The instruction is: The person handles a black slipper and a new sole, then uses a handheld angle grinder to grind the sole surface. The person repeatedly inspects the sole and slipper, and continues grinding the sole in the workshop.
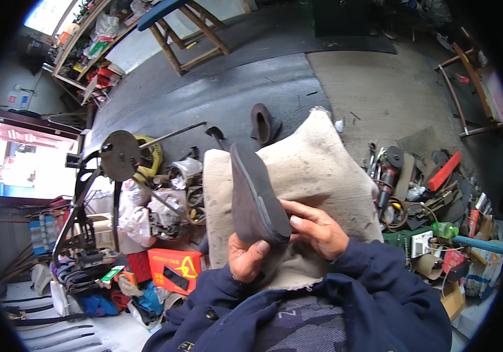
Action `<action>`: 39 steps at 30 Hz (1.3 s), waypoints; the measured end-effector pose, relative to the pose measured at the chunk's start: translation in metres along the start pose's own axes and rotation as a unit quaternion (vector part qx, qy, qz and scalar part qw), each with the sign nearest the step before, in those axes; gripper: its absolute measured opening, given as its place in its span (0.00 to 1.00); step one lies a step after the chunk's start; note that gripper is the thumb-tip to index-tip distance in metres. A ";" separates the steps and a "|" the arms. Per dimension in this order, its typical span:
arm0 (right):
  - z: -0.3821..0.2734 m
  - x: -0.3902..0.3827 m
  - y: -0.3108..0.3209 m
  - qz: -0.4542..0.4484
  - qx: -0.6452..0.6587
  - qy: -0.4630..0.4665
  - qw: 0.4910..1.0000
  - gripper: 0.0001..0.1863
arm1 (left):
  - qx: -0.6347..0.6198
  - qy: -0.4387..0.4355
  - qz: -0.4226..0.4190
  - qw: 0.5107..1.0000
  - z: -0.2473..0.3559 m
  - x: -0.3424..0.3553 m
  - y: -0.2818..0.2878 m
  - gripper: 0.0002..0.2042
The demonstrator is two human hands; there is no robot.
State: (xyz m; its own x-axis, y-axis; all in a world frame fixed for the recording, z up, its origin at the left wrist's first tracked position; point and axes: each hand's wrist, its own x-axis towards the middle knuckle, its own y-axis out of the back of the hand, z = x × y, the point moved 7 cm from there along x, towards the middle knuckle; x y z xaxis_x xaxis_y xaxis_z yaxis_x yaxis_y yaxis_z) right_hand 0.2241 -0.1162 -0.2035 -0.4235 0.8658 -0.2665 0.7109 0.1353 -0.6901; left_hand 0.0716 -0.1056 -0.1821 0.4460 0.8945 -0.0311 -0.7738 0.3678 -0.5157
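Observation:
A dark brown shoe (241, 202) is tilted up in front of me, its black sole turned to the right and its toe pointing away. My left hand (247, 258) is closed round the heel end from the left, thumb at the sole's edge. On the other side, my right hand (317, 230) has its bent fingers and thumb against the sole near the heel; some fingertips are hidden behind it. Beneath lies a stained cream cloth (336, 176) spread over my lap. Another dark brown shoe (261, 123) stands on the floor just past the cloth.
At left stands a black metal hand-cranked machine with a round wheel (120, 155). A red box (175, 270) with a dark phone-like object is below it. Tools, including an angle grinder (387, 176), are piled at right. A blue-topped wooden stool (184, 35) stands farther off.

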 end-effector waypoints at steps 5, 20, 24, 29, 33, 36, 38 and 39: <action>-0.002 0.004 -0.004 -0.024 -0.021 0.015 0.999 0.34 | -0.129 -0.023 0.050 0.990 -0.005 -0.009 0.020 0.29; -0.065 -0.003 -0.032 0.055 -0.335 0.326 0.883 0.33 | 0.140 -0.088 -0.093 0.982 0.073 0.033 -0.018 0.31; -0.102 -0.012 -0.041 0.086 -0.325 0.389 0.858 0.22 | 0.276 -0.168 -0.155 0.933 0.109 0.055 -0.065 0.31; -0.113 -0.021 -0.050 0.079 -0.223 0.381 0.894 0.17 | 0.299 -0.145 -0.098 0.938 0.135 0.073 -0.084 0.23; -0.109 -0.028 -0.057 0.092 -0.223 0.359 0.902 0.25 | 0.051 -0.095 -0.022 0.994 0.149 0.090 -0.078 0.21; -0.110 -0.026 -0.059 0.096 -0.284 0.370 0.879 0.29 | -0.072 -0.019 -0.062 0.995 0.155 0.102 -0.074 0.23; -0.107 -0.021 -0.053 0.090 -0.274 0.354 0.890 0.29 | -0.084 0.047 -0.030 0.995 0.142 0.101 -0.060 0.19; -0.101 -0.018 -0.049 0.090 -0.265 0.328 0.902 0.27 | -0.091 0.080 -0.019 0.992 0.130 0.101 -0.053 0.18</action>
State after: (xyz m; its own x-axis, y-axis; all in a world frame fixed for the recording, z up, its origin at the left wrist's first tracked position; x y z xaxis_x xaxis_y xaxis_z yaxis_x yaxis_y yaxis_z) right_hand 0.2530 -0.0896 -0.0970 0.0255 0.9718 0.2344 0.9774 0.0249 -0.2097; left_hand 0.0991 -0.0014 -0.0468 0.5501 0.8239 -0.1364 -0.6677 0.3358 -0.6644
